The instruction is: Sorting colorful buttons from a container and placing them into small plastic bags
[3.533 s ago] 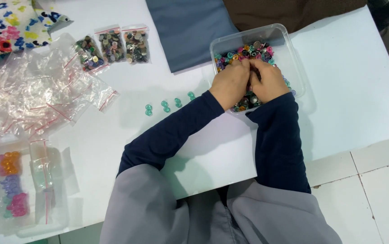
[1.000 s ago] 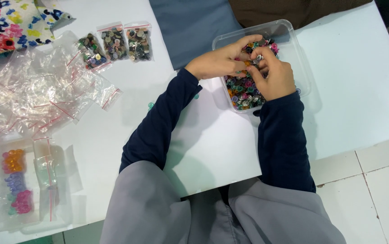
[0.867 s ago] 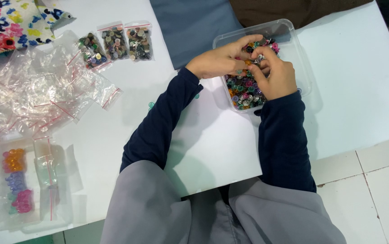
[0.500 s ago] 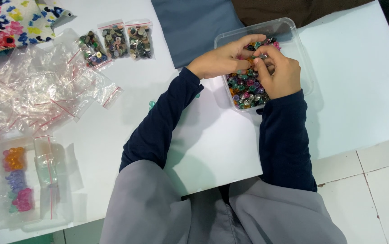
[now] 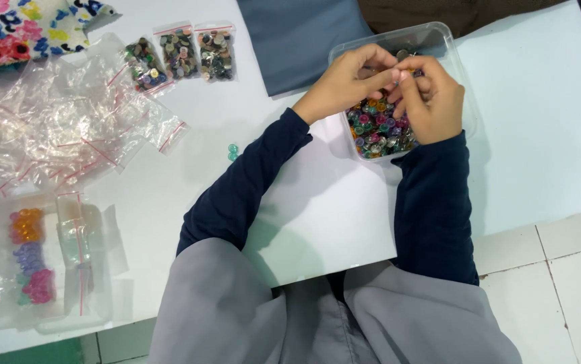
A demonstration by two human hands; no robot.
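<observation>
Both hands had barely shifted from half a second earlier; I saw them stay over the clear plastic tub [image 5: 453, 61], though compared with a few seconds back they had lifted from digging low in the tub to meeting near its 12 o'clock side. I logged the left hand [image 5: 348, 77] coming in from 9 o'clock, fingers curled narrow, tips pinched toward the right hand's. The right hand [image 5: 432, 101] sat at the tub's centre-right, fingers bent in, thumb and forefinger nipping something small against the left fingertips; I couldn't tell what the item was, too small and half hidden. Below the hands, at the tub's 6 o'clock, lay the heap of mixed coloured buttons [image 5: 378, 131], pink, green, purple, silver. The tub stood on the white table [image 5: 546, 135], touching a folded blue-grey cloth [image 5: 297, 37] at its 9 to 10 o'clock. Toward 9 o'clock of the left forearm, two small teal beads [image 5: 232, 151] lay loose on the table. Further out at 10 o'clock, three small filled zip bags [image 5: 181, 57] lay side by side. A pile of empty clear zip bags [image 5: 54, 128] spread at far 9 o'clock, floral fabric [image 5: 27, 27] beyond it in the corner. At 7 o'clock, a clear tray [image 5: 41, 263] held bagged orange, purple and pink pieces. Dark navy sleeves covered both arms.
</observation>
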